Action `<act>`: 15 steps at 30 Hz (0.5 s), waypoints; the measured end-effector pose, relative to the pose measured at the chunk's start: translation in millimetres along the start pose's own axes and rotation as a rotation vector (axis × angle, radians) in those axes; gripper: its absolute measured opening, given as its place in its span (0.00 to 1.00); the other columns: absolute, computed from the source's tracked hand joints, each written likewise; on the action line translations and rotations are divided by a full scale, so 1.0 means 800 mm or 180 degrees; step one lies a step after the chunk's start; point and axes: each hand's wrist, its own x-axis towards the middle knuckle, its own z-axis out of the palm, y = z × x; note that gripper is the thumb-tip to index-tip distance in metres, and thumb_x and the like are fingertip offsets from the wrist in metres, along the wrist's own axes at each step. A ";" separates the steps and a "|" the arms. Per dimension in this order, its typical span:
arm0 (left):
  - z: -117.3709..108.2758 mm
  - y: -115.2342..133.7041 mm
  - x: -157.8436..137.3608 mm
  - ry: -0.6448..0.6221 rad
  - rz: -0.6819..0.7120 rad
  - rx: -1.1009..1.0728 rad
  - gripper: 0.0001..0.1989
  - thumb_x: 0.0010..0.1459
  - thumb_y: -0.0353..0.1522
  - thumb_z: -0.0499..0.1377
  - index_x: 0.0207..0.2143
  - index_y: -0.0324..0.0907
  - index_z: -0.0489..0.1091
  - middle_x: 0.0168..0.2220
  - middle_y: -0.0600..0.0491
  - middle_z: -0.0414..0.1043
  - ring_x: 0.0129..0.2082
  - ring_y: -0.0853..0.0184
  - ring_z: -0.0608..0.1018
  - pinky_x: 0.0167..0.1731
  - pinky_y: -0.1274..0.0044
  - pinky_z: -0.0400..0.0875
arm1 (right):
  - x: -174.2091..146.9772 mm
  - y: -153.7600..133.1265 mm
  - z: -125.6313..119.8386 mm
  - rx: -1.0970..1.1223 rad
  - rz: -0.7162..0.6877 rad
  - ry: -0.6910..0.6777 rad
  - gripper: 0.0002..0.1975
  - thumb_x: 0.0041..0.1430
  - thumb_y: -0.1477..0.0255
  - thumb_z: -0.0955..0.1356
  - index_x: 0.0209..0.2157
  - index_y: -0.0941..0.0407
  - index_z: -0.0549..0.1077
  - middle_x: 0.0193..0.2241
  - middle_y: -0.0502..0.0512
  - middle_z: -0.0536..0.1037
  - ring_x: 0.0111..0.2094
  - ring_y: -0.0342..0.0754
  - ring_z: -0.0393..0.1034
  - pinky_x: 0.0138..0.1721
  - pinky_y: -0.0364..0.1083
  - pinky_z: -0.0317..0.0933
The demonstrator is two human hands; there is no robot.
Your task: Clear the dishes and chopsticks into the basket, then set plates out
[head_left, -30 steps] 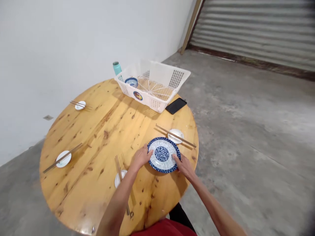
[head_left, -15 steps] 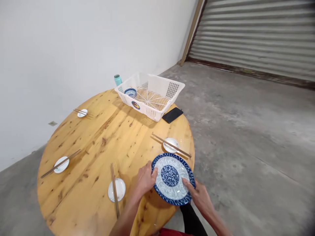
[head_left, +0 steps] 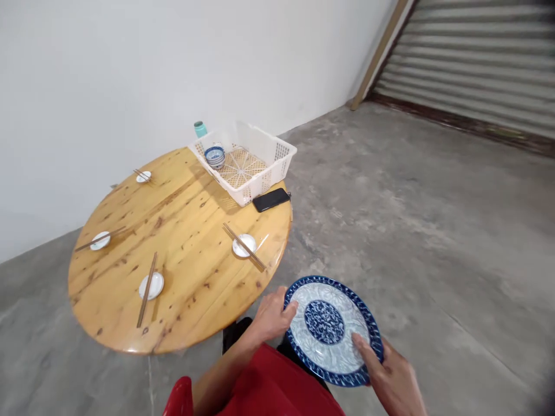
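A blue and white patterned plate (head_left: 324,322) is held in front of me, past the table's edge and above the floor. My left hand (head_left: 273,315) grips its left rim, thumb on top. On the opposite rim, my right hand (head_left: 388,370) is closed with the thumb pressed over the upper face. The fingers under the plate are hidden, and so is whether more plates lie beneath. Nearest to the plate on the table (head_left: 191,231) is a small white dish (head_left: 239,249) with chopsticks (head_left: 252,251) laid across it.
More white dishes with chopsticks sit around the table: a near dish (head_left: 156,284), a left dish (head_left: 103,242) and a far dish (head_left: 143,175). A white plastic basket (head_left: 264,184) holds stacked bowls (head_left: 215,156). Beside it are a phone (head_left: 271,200) and a teal bottle (head_left: 200,129).
Both hands have carried the plate right, from over the table's edge to beyond it. My view has shifted too, so the table appears farther left and away.
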 end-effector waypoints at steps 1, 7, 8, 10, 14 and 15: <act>0.007 0.013 0.003 0.0006 -0.0026 -0.0009 0.11 0.68 0.39 0.50 0.43 0.43 0.67 0.42 0.46 0.79 0.44 0.58 0.79 0.46 0.70 0.69 | 0.010 0.006 -0.016 0.0040 0.0068 -0.0117 0.25 0.50 0.43 0.65 0.21 0.51 0.70 0.15 0.54 0.71 0.17 0.53 0.67 0.17 0.48 0.62; 0.005 0.056 0.030 0.0317 -0.0184 -0.0045 0.12 0.66 0.41 0.52 0.42 0.43 0.68 0.40 0.47 0.78 0.43 0.56 0.80 0.43 0.70 0.70 | 0.089 -0.012 -0.058 0.0129 0.0216 -0.0714 0.25 0.45 0.41 0.66 0.17 0.49 0.67 0.14 0.55 0.70 0.17 0.55 0.66 0.17 0.51 0.62; -0.002 0.059 0.036 0.0423 -0.0212 -0.0072 0.12 0.65 0.41 0.52 0.42 0.43 0.69 0.40 0.47 0.78 0.43 0.56 0.79 0.44 0.70 0.70 | 0.104 -0.022 -0.059 0.0083 0.0145 -0.0783 0.25 0.44 0.41 0.66 0.17 0.49 0.67 0.14 0.55 0.70 0.17 0.55 0.66 0.18 0.50 0.62; -0.021 0.066 0.052 0.0614 -0.0223 -0.0150 0.13 0.64 0.41 0.53 0.44 0.44 0.70 0.43 0.47 0.78 0.46 0.56 0.79 0.46 0.70 0.71 | 0.136 -0.047 -0.059 -0.0012 -0.0059 -0.0803 0.25 0.43 0.42 0.66 0.16 0.49 0.67 0.14 0.55 0.70 0.18 0.55 0.67 0.19 0.50 0.61; -0.071 0.082 0.091 0.0885 -0.0129 -0.0353 0.16 0.63 0.40 0.53 0.49 0.44 0.70 0.47 0.47 0.78 0.48 0.55 0.78 0.49 0.69 0.70 | 0.209 -0.105 -0.058 -0.0146 -0.0492 -0.0764 0.24 0.41 0.44 0.67 0.18 0.50 0.71 0.16 0.56 0.72 0.22 0.56 0.70 0.22 0.49 0.63; -0.086 0.087 0.100 0.0923 -0.0153 -0.0387 0.16 0.63 0.41 0.53 0.49 0.43 0.70 0.46 0.47 0.78 0.47 0.55 0.78 0.47 0.69 0.70 | 0.228 -0.121 -0.058 -0.0197 -0.0542 -0.0765 0.24 0.41 0.43 0.67 0.18 0.51 0.72 0.17 0.56 0.73 0.22 0.56 0.70 0.22 0.49 0.63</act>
